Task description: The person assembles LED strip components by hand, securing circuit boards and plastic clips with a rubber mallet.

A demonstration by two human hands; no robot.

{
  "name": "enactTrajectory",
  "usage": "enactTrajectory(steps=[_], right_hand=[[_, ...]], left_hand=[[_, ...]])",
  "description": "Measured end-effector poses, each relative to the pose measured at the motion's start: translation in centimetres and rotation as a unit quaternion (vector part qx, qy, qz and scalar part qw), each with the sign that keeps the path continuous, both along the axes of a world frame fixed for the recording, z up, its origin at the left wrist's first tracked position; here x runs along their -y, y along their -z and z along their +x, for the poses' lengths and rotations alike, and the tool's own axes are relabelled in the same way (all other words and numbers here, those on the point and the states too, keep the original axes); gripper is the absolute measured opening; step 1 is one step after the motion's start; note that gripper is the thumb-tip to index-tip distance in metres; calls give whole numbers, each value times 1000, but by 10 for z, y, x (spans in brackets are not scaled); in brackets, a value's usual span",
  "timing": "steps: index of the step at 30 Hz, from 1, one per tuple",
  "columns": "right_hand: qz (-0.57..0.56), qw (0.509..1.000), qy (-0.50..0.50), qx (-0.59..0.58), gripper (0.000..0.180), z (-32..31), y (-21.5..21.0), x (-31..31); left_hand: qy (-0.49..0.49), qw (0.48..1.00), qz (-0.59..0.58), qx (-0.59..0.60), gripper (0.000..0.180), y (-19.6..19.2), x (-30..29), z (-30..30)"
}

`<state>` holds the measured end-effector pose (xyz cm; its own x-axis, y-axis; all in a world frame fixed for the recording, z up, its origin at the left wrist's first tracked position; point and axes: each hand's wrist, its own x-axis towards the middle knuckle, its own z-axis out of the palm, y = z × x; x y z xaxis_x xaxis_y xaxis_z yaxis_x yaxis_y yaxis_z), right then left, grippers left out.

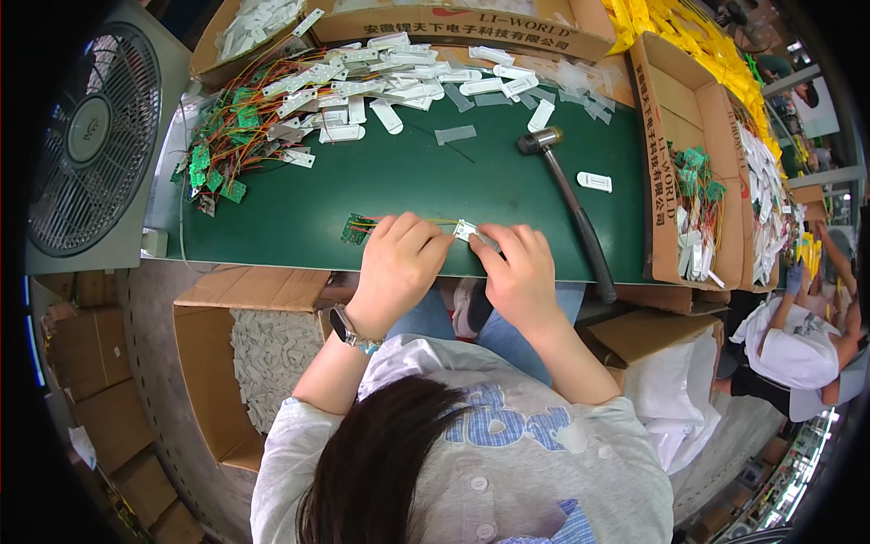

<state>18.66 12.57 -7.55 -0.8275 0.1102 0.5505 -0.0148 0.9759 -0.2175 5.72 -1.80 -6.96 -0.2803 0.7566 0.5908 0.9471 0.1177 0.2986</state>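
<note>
Near the front edge of the green table, my left hand (403, 263) and my right hand (521, 272) meet with fingers bent inward. Between their fingertips is a small white flat part (465, 230), pinched from both sides; the fingers cover much of it. Red and yellow wires (426, 221) run behind my left fingers to a green circuit board (353, 229) lying to the left. To the right lie a hammer (571, 195) with a black handle, its end past the table edge, and a single white plastic casing (594, 181).
A pile of white casings and wired strips (362, 82) fills the table's back, with green boards (204, 168) at its left. Open cartons (666, 172) stand at the right. A fan (95, 136) stands at the left. Below is a carton of grey-white pieces (276, 363).
</note>
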Motion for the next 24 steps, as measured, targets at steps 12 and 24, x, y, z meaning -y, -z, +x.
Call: enactTrajectory(steps=[12,24], right_hand=[[-5,1000,2,4,22,-1,-4,0],[-70,991,-92,69,20,-4,-11,-30]], left_hand=[[28,1000,-7,5,14,-4,2,-2],[54,988,-46,135,24,-8,-5,-17]])
